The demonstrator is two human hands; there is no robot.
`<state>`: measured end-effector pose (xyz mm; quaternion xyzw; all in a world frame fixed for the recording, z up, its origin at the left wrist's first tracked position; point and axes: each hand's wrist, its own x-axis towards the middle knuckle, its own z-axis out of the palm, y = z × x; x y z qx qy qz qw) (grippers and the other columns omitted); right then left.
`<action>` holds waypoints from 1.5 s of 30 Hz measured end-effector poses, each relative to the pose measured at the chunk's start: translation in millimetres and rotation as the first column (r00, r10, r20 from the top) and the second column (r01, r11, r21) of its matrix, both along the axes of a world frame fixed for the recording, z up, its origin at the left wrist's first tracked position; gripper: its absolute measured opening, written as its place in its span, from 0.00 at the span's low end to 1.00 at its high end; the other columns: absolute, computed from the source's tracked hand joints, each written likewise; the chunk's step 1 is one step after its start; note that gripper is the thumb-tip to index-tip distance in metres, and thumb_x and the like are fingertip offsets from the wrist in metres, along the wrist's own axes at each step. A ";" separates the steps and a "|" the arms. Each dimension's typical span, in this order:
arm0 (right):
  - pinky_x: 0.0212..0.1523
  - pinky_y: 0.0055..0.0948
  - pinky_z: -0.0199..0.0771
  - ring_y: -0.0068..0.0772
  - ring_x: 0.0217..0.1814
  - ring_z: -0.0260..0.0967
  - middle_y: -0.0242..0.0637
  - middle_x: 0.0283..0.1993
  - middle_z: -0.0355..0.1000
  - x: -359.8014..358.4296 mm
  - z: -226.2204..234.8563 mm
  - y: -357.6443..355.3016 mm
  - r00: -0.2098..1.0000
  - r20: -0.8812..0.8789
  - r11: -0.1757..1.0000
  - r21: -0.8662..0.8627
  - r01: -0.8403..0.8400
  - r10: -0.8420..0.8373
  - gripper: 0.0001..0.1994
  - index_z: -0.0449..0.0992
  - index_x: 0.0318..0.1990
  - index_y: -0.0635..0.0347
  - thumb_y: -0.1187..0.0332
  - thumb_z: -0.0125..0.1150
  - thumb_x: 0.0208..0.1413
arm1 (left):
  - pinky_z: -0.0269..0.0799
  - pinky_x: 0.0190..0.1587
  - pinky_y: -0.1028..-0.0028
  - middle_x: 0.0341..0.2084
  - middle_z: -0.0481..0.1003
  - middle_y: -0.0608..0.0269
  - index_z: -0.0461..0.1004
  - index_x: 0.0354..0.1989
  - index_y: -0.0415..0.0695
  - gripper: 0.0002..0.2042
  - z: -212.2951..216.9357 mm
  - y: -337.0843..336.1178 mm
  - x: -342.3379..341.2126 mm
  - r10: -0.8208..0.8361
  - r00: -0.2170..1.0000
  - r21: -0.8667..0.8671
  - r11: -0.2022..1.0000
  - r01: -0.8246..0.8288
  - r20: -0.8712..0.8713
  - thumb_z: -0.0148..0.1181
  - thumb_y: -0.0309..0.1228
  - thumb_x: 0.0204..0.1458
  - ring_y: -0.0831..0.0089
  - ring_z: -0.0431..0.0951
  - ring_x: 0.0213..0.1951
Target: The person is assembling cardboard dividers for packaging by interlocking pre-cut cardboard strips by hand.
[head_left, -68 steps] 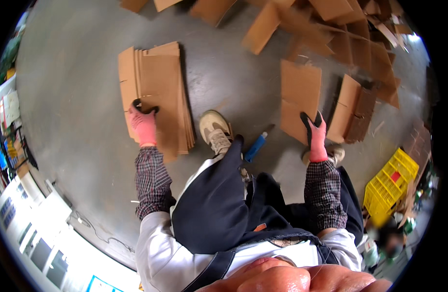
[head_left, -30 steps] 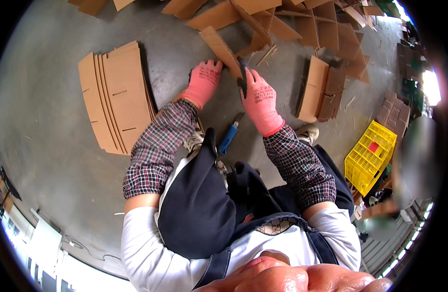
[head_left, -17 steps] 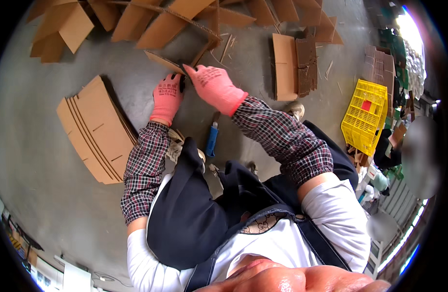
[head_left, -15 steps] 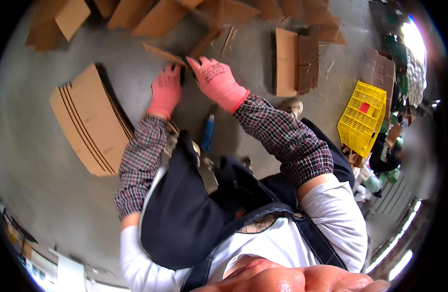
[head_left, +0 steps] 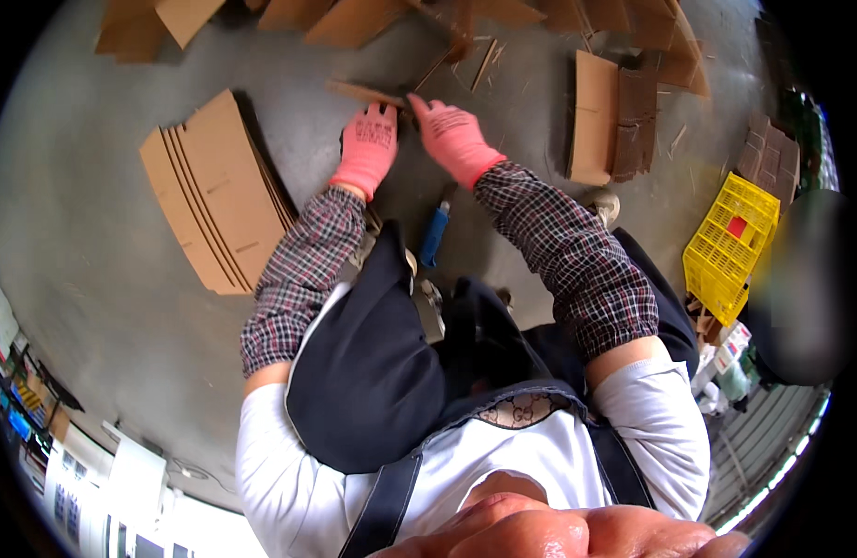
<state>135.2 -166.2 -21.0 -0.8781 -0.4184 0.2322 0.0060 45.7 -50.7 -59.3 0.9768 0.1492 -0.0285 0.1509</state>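
A cardboard piece point(head_left: 365, 91), seen nearly edge-on, stands just beyond my hands over the grey floor. My left hand point(head_left: 368, 147), in a pink glove with dark fingertips, has its fingers bent over the near edge of it. My right hand point(head_left: 454, 139), in a matching glove, is closed at the right end of the same piece, one finger reaching along it; its underside is hidden. Between my forearms, a blue-handled tool point(head_left: 435, 234) lies on the floor near my feet. Checked sleeves cover both forearms.
Left of me lies a stack of flat cardboard point(head_left: 214, 200). More folded cardboard point(head_left: 596, 116) stands at the right. Cardboard panels point(head_left: 358, 20) line the far side, with loose scraps point(head_left: 484, 63) nearby. A yellow plastic crate point(head_left: 730, 246) is at the far right.
The whole view has shifted, so the floor things appear farther right and higher. My hands stay at the cardboard piece, which now looks flatter and more edge-on.
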 end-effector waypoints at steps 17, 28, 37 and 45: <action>0.66 0.42 0.44 0.51 0.69 0.40 0.55 0.65 0.45 267.9 -16.2 -407.7 0.242 0.042 0.245 0.217 0.945 -0.969 0.58 0.42 0.67 0.48 0.32 0.64 0.29 | 0.64 0.50 0.62 0.45 0.67 0.52 0.66 0.49 0.40 0.21 36.4 1.9 -110.5 0.222 0.964 -0.120 0.963 -0.241 -0.149 0.58 0.32 0.45 0.55 0.67 0.47; 0.48 0.29 0.64 0.30 0.45 0.63 0.37 0.44 0.69 325.5 -113.3 -485.9 0.624 -0.299 0.572 0.249 0.781 -0.722 0.22 0.66 0.51 0.61 0.53 0.50 0.57 | 0.58 0.57 0.71 0.49 0.67 0.52 0.60 0.57 0.39 0.30 144.8 -37.2 -43.0 -0.129 0.950 -0.894 0.393 -0.215 -0.285 0.62 0.24 0.42 0.64 0.66 0.54; 0.49 0.30 0.63 0.32 0.45 0.66 0.41 0.43 0.72 319.3 -73.6 -447.7 0.698 -0.406 0.620 0.327 0.714 -0.590 0.21 0.70 0.48 0.59 0.52 0.44 0.59 | 0.61 0.22 0.78 0.29 0.67 0.68 0.61 0.48 0.44 0.25 26.0 -287.6 213.6 -0.053 0.870 -0.871 0.061 -0.487 -0.490 0.61 0.45 0.47 0.81 0.66 0.27; 0.55 0.27 0.58 0.32 0.53 0.62 0.39 0.51 0.68 298.9 -141.1 -487.0 0.404 -0.618 0.196 0.378 0.905 -0.674 0.26 0.68 0.52 0.61 0.49 0.48 0.55 | 0.69 0.46 0.73 0.43 0.71 0.61 0.66 0.51 0.40 0.23 -26.1 -376.8 285.4 0.029 0.956 -0.912 -0.310 -0.269 -0.292 0.62 0.35 0.48 0.72 0.71 0.43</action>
